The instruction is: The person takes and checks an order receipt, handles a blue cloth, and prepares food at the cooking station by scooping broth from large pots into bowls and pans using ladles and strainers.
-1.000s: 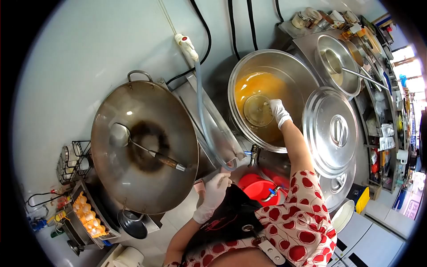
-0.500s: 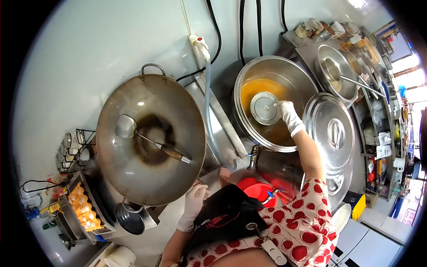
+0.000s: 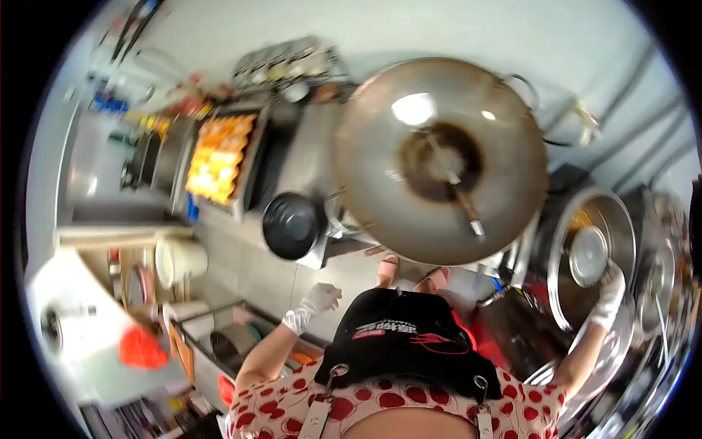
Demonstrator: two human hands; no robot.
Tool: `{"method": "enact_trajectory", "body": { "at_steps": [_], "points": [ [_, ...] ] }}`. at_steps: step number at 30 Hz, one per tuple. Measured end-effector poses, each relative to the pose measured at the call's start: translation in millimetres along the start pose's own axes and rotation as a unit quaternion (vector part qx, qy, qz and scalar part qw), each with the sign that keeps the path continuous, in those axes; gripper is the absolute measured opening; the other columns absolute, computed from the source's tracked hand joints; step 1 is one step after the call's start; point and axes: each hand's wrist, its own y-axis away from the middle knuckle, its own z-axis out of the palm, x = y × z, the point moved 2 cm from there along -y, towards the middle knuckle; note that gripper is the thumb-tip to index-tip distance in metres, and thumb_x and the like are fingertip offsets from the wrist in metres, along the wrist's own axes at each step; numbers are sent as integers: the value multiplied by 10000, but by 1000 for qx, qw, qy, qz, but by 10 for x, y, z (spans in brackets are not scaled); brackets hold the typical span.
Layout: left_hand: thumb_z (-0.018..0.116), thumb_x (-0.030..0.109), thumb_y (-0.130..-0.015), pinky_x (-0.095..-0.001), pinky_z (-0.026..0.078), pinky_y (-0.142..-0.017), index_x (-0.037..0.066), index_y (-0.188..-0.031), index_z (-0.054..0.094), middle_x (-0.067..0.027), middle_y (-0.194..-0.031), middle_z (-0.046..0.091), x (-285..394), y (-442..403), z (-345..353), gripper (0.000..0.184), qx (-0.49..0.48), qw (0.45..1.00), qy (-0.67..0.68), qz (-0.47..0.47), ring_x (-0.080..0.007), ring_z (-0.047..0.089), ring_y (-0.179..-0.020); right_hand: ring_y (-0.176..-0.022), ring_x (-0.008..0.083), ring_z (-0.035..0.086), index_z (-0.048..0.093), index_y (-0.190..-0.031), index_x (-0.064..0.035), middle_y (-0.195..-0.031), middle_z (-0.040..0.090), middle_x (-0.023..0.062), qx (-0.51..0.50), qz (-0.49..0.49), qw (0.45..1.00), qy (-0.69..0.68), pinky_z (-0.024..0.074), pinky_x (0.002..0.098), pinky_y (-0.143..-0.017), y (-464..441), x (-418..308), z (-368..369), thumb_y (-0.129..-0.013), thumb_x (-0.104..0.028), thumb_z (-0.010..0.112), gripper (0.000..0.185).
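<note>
The left hand (image 3: 319,298) has moved out above the floor (image 3: 274,282), half-open and empty, so only the right hand (image 3: 608,293), fingers closed, holds the round metal disc (image 3: 589,256) inside the pot (image 3: 620,219), near its rim.

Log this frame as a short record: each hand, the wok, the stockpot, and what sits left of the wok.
left hand: gloved, nothing visibly held
right hand: gloved, gripping round metal disc at its edge
stockpot: open, disc over its mouth
wok: holds wooden-handled utensil
left of wok: black pan, eggs
image: blurred
</note>
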Motion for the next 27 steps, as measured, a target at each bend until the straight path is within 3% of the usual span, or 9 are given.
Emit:
{"method": "enact_trajectory", "body": {
  "at_steps": [1, 3, 7, 8, 11, 16, 19, 22, 27],
  "points": [
    [556, 289, -873, -299, 473, -519, 9, -871, 657, -93, -656, 632, -173, -14, -151, 298, 4, 999, 9, -34, -182, 595, -547, -1105, 237, 543, 556, -1202, -5, -1202, 577, 118, 52, 101, 994, 0, 418, 340, -951, -141, -77, 22, -906, -188, 520, 350],
    [557, 327, -877, -304, 458, -484, 18, -864, 661, -83, -621, 607, -471, -29, -465, 327, 25, 978, 186, -93, -188, 564, -499, -412, 51, 285, 615, -1061, -51, -560, 327, -75, 27, 100, 994, -30, 247, 200, -375, -330, -78, -200, -913, -199, 531, 225],
    [534, 409, -907, -331, 478, -540, 30, -888, 667, -84, -660, 619, -844, -101, -984, 403, 178, 957, 222, -54, -202, 577, -553, -599, 15, 438, 589, -1136, -21, -778, 494, -68, 22, -60, 998, 27, 348, 142, -510, 209, -410, 149, -946, -136, 466, 254],
    [509, 402, -921, -335, 494, -611, 24, -972, 653, -113, -783, 663, -928, -163, -1094, 408, 236, 931, 278, -11, -211, 616, -647, -701, 10, 512, 571, -1187, -8, -914, 588, -44, -45, -153, 984, 84, 405, 117, -591, 107, -367, -98, -955, -130, 447, 290],
    [457, 431, -945, -362, 359, -992, 90, -1383, 388, -102, -1327, 500, -1219, -539, -1455, 560, 147, 888, 435, 27, -243, 483, -1194, -595, 20, 405, 601, -1077, -1, -756, 474, -71, 41, -220, 968, 111, 319, 151, -522, 790, -785, 553, -924, -120, 498, 219],
    [457, 423, -947, -315, 379, -869, 181, -1253, 531, 10, -1245, 546, -1274, -1020, -1796, 397, 66, 869, 476, 115, -168, 516, -1064, -427, 41, 238, 604, -853, -28, -548, 299, -100, 130, -115, 981, -91, 191, 209, -411, 1244, -1132, 852, -873, -90, 566, 75],
    [524, 346, -928, -296, 394, -804, 173, -1151, 595, 31, -1150, 596, -1167, -1077, -1921, 291, 77, 847, 518, 90, -139, 531, -1006, -383, 51, 195, 467, -647, -139, -506, 254, -102, 179, -63, 974, -120, 153, 230, -383, 1297, -1115, 874, -849, -72, 584, 243],
    [616, 250, -878, -295, 419, -724, 140, -1056, 606, 9, -1003, 614, -1338, -1441, -2129, 209, 120, 914, 336, 195, -141, 551, -871, -380, 48, 198, 552, -721, -90, -498, 263, -101, 193, -58, 973, -109, 148, 226, -371, 1402, -1059, 875, -852, -79, 576, 134],
    [628, 100, -828, -308, 461, -627, 102, -961, 580, -11, -831, 588, -1091, -1187, -2132, 141, 148, 896, 401, 121, -158, 546, -730, -392, 41, 233, 614, -826, -54, -507, 301, -98, 193, -53, 976, -88, 172, 217, -373, 1689, -1048, 975, -866, -109, 553, 92]
  ]
}}
